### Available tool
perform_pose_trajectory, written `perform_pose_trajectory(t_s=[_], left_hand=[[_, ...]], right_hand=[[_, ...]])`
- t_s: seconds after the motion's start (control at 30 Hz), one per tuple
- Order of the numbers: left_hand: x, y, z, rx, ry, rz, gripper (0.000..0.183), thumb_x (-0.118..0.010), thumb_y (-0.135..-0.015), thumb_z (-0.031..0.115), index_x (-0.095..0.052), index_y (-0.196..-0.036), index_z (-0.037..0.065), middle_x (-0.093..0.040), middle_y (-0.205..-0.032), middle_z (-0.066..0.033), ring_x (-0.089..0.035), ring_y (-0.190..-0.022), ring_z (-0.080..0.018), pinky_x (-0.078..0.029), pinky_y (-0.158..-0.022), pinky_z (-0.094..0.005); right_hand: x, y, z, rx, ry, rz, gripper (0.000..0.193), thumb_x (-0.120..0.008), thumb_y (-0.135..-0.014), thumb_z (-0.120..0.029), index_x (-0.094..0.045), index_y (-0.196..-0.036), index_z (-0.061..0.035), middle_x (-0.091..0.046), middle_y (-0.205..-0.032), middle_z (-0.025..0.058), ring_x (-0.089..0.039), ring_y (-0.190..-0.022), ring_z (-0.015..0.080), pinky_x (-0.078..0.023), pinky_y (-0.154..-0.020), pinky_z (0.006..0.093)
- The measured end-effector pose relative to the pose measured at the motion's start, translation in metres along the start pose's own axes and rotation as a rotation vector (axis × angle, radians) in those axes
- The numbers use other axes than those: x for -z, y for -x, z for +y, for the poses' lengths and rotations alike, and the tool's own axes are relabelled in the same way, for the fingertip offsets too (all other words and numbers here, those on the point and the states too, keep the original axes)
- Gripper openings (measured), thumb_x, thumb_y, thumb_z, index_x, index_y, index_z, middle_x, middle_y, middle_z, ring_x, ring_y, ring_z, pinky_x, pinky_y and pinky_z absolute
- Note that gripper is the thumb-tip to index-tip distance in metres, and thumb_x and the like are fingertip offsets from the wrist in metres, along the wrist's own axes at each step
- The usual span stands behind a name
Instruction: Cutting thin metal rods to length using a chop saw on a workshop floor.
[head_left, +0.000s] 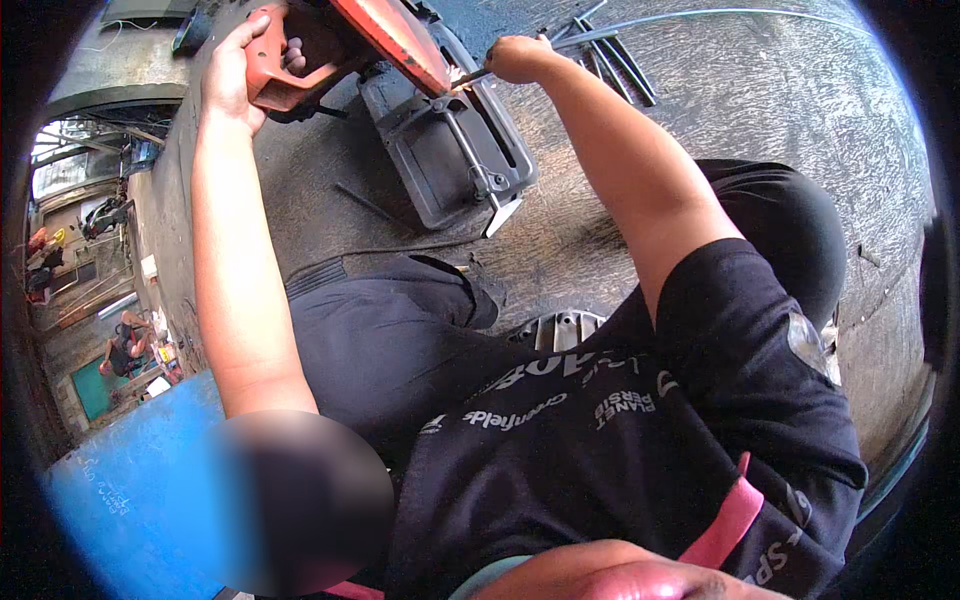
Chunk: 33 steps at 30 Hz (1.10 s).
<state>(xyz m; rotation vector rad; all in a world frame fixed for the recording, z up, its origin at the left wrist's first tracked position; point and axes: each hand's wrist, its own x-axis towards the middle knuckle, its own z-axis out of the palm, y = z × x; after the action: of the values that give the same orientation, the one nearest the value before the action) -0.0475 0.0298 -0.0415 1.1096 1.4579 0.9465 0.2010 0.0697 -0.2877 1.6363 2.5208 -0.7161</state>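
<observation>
A cut-off saw sits on the concrete floor in front of me, with a dark grey base and vise (450, 160) and a red blade guard (395, 40). My left hand (232, 75) is closed around the saw's red handle (275, 90) at the top left. My right hand (520, 58) is shut on a thin metal rod (472, 76) that lies across the vise, right beside the guard. My knees in dark trousers are bent below the saw.
Several dark metal rods (615, 62) lie on the floor beyond my right hand, with a long thin bar (720, 14) at the top. A black cable (400, 245) runs by the base. A blue panel (130, 490) is at lower left; a person (125, 345) crouches far left.
</observation>
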Motion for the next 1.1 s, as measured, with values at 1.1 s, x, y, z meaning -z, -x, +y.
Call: perform_pose_trajectory(t_s=[1.1], left_hand=[[0.003, 0.005, 0.003, -0.020, 0.005, -0.001, 0.039, -0.055, -0.086, 0.025, -0.048, -0.116, 0.000, -0.058, -0.088, -0.0112, -0.059, -0.075, -0.0190, -0.053, -0.069, -0.0301]], right_hand=[[0.003, -0.008, -0.005, -0.001, 0.003, 0.038, 0.032, -0.045, -0.087, -0.034, -0.065, -0.107, -0.0201, -0.061, -0.115, 0.0077, -0.055, -0.110, 0.0290, -0.033, -0.094, 0.0587]])
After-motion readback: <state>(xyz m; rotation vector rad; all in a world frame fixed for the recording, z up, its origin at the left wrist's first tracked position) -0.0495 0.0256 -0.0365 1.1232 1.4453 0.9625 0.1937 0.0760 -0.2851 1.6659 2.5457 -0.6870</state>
